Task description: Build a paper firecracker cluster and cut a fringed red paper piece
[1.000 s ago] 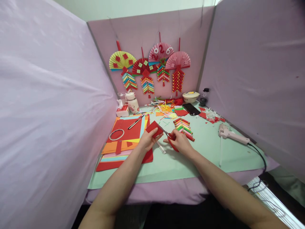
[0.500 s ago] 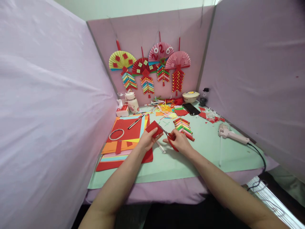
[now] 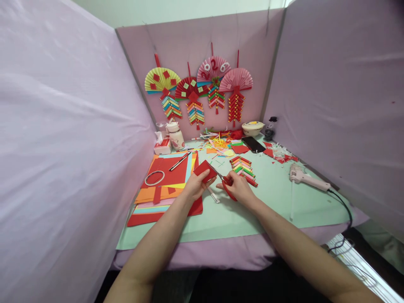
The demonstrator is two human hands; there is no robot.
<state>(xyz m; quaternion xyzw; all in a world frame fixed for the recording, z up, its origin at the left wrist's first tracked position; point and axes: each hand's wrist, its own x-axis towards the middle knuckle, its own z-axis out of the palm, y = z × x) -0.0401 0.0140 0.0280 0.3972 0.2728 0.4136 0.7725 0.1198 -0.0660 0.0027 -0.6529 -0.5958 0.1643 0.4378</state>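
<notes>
left hand (image 3: 198, 185): clamped on a red paper (image 3: 205, 169), thumb on top
right hand (image 3: 238, 186): fingers hooked into the handles of the red scissors (image 3: 224, 182)
red paper: mid-view, blades at its 3 o'clock edge, can't tell if they're biting in tbh
paper rolls (image 3: 243, 169): colourful bunch, paper's 3 o'clock, just past the scissors
coloured sheets (image 3: 168, 169): pile at 9 o'clock, white ring (image 3: 146, 182) on top
glue gun (image 3: 311, 180): way out at 3 o'clock
</notes>
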